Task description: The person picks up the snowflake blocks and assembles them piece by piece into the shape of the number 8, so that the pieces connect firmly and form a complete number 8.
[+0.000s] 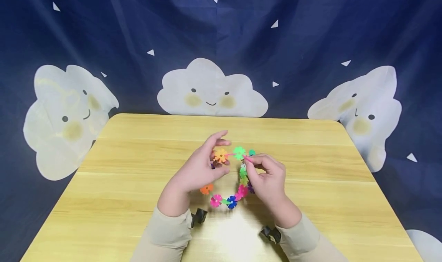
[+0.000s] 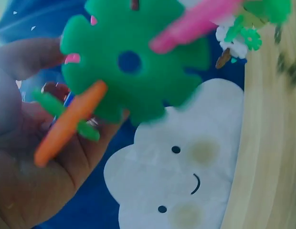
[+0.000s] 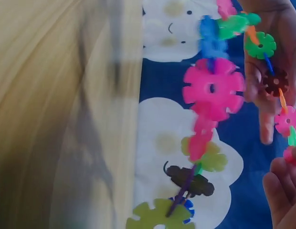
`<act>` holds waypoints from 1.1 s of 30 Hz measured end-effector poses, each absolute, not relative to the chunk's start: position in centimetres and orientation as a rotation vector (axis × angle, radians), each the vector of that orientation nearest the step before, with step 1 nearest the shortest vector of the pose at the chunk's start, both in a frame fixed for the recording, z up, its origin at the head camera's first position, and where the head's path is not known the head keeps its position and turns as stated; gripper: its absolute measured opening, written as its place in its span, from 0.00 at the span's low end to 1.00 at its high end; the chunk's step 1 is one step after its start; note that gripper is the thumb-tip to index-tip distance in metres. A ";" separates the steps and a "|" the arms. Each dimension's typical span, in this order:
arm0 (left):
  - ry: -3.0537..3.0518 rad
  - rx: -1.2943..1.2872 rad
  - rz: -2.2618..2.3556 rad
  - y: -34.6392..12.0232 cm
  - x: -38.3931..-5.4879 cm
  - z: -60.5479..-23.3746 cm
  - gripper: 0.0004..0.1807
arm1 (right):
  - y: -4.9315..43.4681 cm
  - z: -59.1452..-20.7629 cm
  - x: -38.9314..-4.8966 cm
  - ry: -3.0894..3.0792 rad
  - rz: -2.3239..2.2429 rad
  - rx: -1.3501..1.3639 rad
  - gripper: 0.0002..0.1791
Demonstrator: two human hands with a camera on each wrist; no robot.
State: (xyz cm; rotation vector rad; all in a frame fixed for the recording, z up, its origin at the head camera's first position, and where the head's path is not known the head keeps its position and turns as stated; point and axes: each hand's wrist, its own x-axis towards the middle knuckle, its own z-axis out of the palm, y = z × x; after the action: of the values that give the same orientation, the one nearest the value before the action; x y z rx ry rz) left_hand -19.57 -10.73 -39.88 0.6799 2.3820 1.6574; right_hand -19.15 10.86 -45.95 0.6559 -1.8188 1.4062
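A chain of colourful notched plastic discs, slotted together like snowflake pieces, loops between both hands over the table. My left hand (image 1: 197, 169) has its fingers extended and spread, with a yellow-orange disc (image 1: 217, 153) lying between thumb and fingers. A bright green disc (image 1: 239, 151) follows it in the chain. At the right, my right hand (image 1: 271, 182) pinches a pink disc (image 1: 248, 159) between thumb and index finger. Lower on the loop hang an orange disc (image 1: 206, 188) and a blue disc (image 1: 231, 202). In the right wrist view, part of the chain crosses the left palm (image 3: 293, 52).
The light wooden table (image 1: 138, 170) spreads below both hands. Behind it hangs a dark blue curtain (image 1: 241, 32) printed with white clouds (image 1: 210, 78). Black camera mounts (image 1: 199, 217) sit at both wrists, close over the tabletop.
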 end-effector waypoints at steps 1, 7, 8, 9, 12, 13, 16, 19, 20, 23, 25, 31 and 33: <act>2.389 0.673 1.651 -10.9 -19.6 -39.9 0.51 | 10.9 -45.9 -19.2 -1.803 1.392 0.655 0.10; 2.481 0.581 1.514 -11.2 -19.5 -39.6 0.36 | 11.3 -45.9 -19.4 -1.744 1.361 0.617 0.08; 2.488 0.562 1.508 -11.1 -19.5 -39.6 0.32 | 11.3 -45.9 -19.4 -1.744 1.359 0.611 0.07; 2.484 0.544 1.518 -11.0 -19.6 -39.6 0.29 | 11.3 -45.8 -19.4 -1.750 1.355 0.608 0.07; 2.521 0.472 1.544 -10.7 -19.6 -39.7 0.21 | 11.5 -45.8 -19.5 -1.799 1.351 0.629 0.08; 2.536 0.449 1.558 -10.6 -19.6 -39.6 0.19 | 11.8 -45.8 -19.6 -1.830 1.346 0.641 0.09; 2.547 0.406 1.612 -10.7 -19.7 -39.7 0.16 | 12.7 -45.6 -19.9 -1.969 1.329 0.678 0.14; 2.520 0.382 1.654 -10.7 -19.8 -39.6 0.15 | 14.2 -45.4 -20.3 -2.165 1.313 0.662 0.24; 2.505 0.376 1.667 -10.8 -19.9 -39.6 0.16 | 14.7 -45.3 -20.5 -2.230 1.319 0.645 0.27; 2.476 0.370 1.691 -10.9 -20.0 -39.6 0.16 | 15.9 -45.4 -21.2 -2.408 1.340 0.583 0.31; 2.469 0.372 1.702 -11.0 -20.0 -39.7 0.16 | 16.3 -45.8 -21.7 -2.507 1.349 0.553 0.31; 2.495 0.426 1.693 -11.1 -20.1 -39.8 0.13 | 16.3 -47.5 -22.8 -2.725 1.272 0.619 0.34; 2.497 0.450 1.691 -11.1 -20.1 -39.8 0.13 | 16.3 -47.9 -22.9 -2.749 1.226 0.646 0.36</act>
State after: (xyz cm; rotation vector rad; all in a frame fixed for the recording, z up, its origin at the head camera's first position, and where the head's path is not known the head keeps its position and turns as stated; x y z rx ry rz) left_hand -20.12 -11.10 -39.81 0.4502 2.4973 1.6909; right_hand -22.93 16.28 -47.92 0.6461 -2.7493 1.2258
